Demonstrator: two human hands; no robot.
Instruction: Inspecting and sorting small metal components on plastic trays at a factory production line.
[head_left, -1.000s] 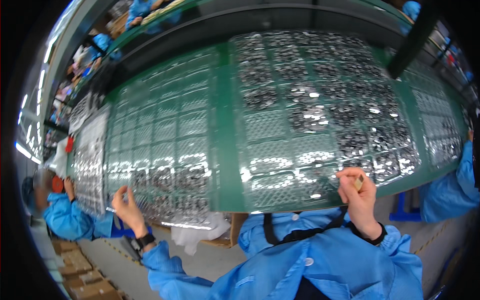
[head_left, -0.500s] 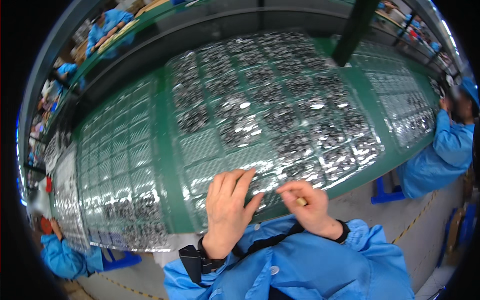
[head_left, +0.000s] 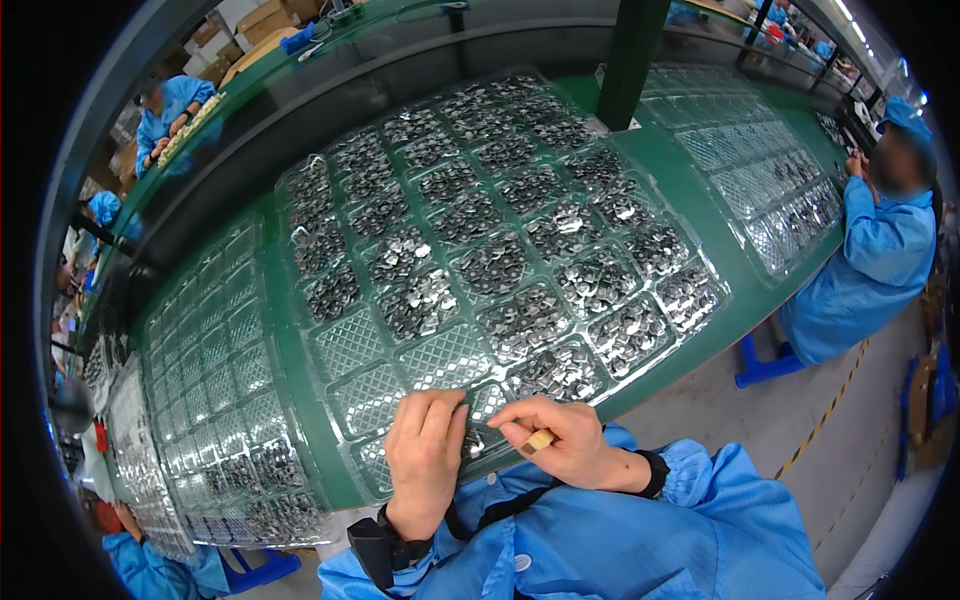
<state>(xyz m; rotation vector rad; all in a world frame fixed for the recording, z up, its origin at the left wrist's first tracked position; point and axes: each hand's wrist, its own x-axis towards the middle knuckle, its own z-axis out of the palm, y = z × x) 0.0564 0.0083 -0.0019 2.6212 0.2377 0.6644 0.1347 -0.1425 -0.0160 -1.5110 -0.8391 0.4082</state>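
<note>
My left hand (head_left: 427,450) is over the near edge of a clear plastic compartment tray (head_left: 367,398), its fingers bent and drawn together. Whatever sits at their tips, if anything, is hidden. Close beside it on the right, my right hand (head_left: 568,445) is closed around a short tan piece with a blunt end (head_left: 540,440); its index finger points toward the left hand. Many small dark, shiny flat pieces (head_left: 556,372) fill the tray's far and right compartments. Several near-left compartments show a bare diamond-patterned bottom.
Similar clear trays lie to the left (head_left: 205,370) and right (head_left: 740,150) on the green table (head_left: 690,370). A dark post (head_left: 632,70) rises behind the middle tray. A person in blue (head_left: 870,240) works at the right; others are at the left and far left.
My view has shifted, and the trays look sharper. The left hand's spread fingers have drawn together. Both hands are closer to each other, the right one still holding the tan piece.
</note>
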